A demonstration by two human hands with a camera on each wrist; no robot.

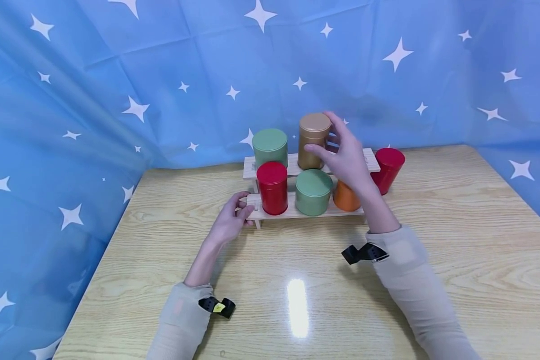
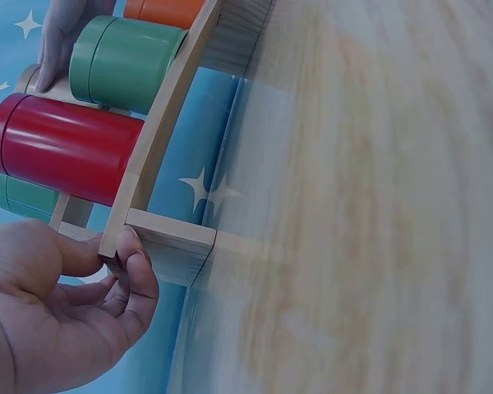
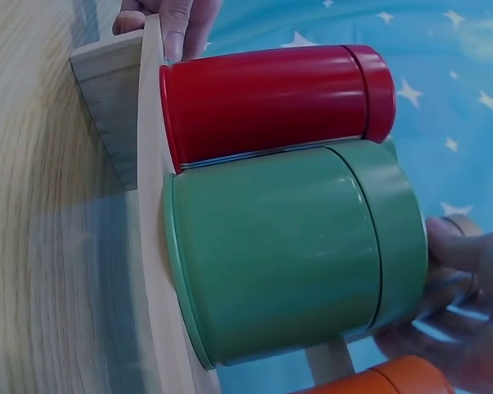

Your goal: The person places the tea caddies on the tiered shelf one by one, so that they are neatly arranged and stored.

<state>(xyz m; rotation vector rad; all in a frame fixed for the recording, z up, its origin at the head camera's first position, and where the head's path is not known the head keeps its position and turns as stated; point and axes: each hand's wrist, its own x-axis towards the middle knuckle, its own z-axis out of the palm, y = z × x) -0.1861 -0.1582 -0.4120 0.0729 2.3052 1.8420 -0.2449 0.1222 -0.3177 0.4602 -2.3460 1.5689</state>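
A two-tier wooden rack [image 1: 297, 212] stands toward the back of the table. My left hand [image 1: 230, 218] pinches the left end of its lower shelf between thumb and fingers, as the left wrist view [image 2: 74, 304] confirms. With my right hand [image 1: 346, 155] I grip a gold-brown canister [image 1: 314, 145] at the upper shelf; whether its base touches the shelf I cannot tell. Left of it on that shelf is a green canister [image 1: 270, 145]. The lower shelf bears a red canister [image 1: 273, 190], a wider green canister [image 3: 279, 254] and an orange canister [image 1: 345, 197], partly hidden by my right wrist.
Another red canister [image 1: 389, 167] is at the rack's right end, partly covered by the shelf. Behind the table [image 1: 162, 240] hangs a blue cloth [image 1: 216, 60] with white stars. Black straps [image 1: 366, 253] with small cameras sit on both wrists.
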